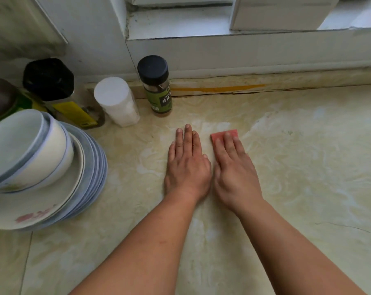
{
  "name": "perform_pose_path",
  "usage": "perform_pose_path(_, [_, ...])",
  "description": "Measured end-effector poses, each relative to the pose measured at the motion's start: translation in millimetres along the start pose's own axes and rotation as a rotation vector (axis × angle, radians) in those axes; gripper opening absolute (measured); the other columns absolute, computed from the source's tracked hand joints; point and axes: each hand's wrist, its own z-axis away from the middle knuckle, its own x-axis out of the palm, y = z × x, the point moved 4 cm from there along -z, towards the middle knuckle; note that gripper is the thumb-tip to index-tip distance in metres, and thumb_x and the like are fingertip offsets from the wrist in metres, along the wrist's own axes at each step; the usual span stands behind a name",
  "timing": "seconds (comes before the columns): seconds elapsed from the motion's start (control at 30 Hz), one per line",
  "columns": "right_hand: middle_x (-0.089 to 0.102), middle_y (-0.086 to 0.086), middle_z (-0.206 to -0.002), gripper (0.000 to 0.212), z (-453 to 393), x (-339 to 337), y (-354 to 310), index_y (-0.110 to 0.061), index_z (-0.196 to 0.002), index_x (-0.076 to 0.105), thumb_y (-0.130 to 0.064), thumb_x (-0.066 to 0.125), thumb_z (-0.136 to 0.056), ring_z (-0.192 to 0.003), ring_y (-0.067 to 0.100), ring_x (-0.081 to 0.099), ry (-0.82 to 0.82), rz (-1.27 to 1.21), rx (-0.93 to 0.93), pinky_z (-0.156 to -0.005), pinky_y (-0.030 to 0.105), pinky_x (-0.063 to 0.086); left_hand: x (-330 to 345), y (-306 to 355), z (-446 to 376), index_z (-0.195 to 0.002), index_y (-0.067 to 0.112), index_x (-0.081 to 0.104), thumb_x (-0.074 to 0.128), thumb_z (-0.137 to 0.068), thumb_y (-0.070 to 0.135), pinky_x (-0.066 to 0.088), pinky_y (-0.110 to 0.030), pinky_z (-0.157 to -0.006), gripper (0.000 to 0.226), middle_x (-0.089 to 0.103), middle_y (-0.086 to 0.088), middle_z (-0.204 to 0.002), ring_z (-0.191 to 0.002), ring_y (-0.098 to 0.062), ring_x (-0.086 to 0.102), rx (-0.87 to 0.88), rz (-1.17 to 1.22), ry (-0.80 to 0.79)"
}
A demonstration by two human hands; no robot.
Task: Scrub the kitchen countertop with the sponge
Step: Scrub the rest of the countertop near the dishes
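Right now both hands lie flat on the countertop (297,156), palms down, side by side and nearly touching at the thumbs. The left hand (187,165) rests bare on the marbled cream surface, its fingers straight and close together. The right hand (233,169) has its straight fingers laid over a pink sponge (220,136), pressing it against the counter; only the sponge's far edge and corners peek out past the fingertips. Nothing is pinched or curled round.

Just beyond the left hand, near the wall, stands a spice jar (156,86) with a dark lid and a green label, upright. Beside it, further left, is a white plastic canister (118,101), and behind that a black-lidded container (49,79) with a yellow label. At the left edge sits a stack of plates (78,188) with two nested bowls (29,150) tilted on top. A yellow streak (218,89) runs along the low ledge where counter meets wall, beneath a window sill (180,24).
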Motion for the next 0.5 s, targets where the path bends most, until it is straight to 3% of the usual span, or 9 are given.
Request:
perform_pose_path(0.17, [-0.007, -0.002, -0.172, 0.064, -46, -9, -6, -0.029, -0.164, 0.010, -0.037, 0.030, -0.104, -0.158, 0.020, -0.009, -0.019, 0.028, -0.054, -0.127, 0.047, 0.009, 1, -1, 0, -0.165, 0.012, -0.005, 0.012, -0.103, 0.040, -0.011, -0.039, -0.127, 0.070, -0.020, -0.005, -0.174, -0.159, -0.021, -0.022, 0.009, -0.014, 0.017])
perform_pose_path(0.37, [-0.009, -0.010, -0.171, 0.059, 8, 10, 3, -0.032, -0.164, 0.008, -0.044, 0.021, -0.107, -0.155, 0.010, -0.019, -0.007, -0.028, -0.072, -0.125, 0.038, -0.002, 2, 0, -1, -0.165, 0.012, -0.002, 0.014, -0.101, 0.041, -0.014, -0.038, -0.124, 0.072, -0.020, -0.004, -0.173, -0.159, -0.021, -0.021, 0.004, -0.020, 0.013])
perform_pose_path(0.5, [-0.003, -0.001, -0.172, 0.061, -49, -8, 1, -0.024, -0.164, 0.012, -0.037, 0.026, -0.106, -0.158, 0.021, -0.009, -0.003, 0.023, -0.058, -0.127, 0.049, 0.006, -1, 1, 0, -0.166, 0.011, 0.001, 0.007, -0.097, 0.042, -0.009, -0.039, -0.127, 0.076, -0.016, -0.005, -0.174, -0.160, -0.022, -0.018, 0.008, -0.027, 0.021])
